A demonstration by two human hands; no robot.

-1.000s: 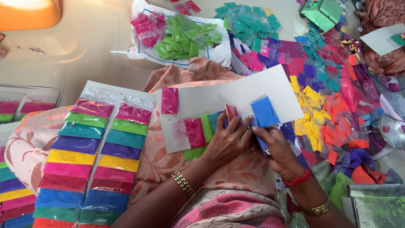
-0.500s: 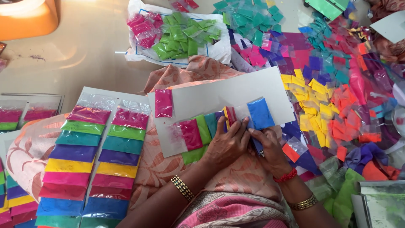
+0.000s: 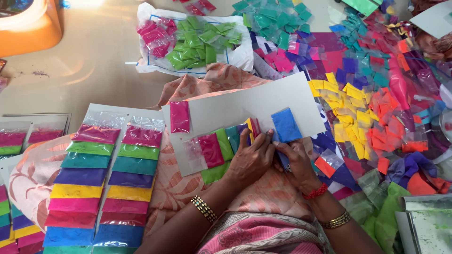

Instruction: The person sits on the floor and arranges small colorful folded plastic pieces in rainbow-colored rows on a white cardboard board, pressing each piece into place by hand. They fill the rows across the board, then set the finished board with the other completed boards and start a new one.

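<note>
A grey card (image 3: 245, 108) lies across my lap. One pink powder packet (image 3: 179, 116) is fixed at its left end. My left hand (image 3: 253, 159) presses a fanned bunch of packets (image 3: 221, 146) in pink, green, teal and yellow against the card's lower edge. My right hand (image 3: 294, 160) pinches a blue powder packet (image 3: 285, 124) and holds it flat on the card, just right of the bunch. Both hands touch each other at the thumbs.
A finished card with two columns of coloured packets (image 3: 101, 181) rests on my left knee. More such cards (image 3: 14, 141) lie further left. Loose packets in many colours (image 3: 362, 94) cover the floor to the right. A white bag (image 3: 193, 40) of pink and green packets sits ahead.
The card and both hands stay in about the same place. The blue packet remains under my right fingers, and the bunch under my left hand is fanned out slightly more.
</note>
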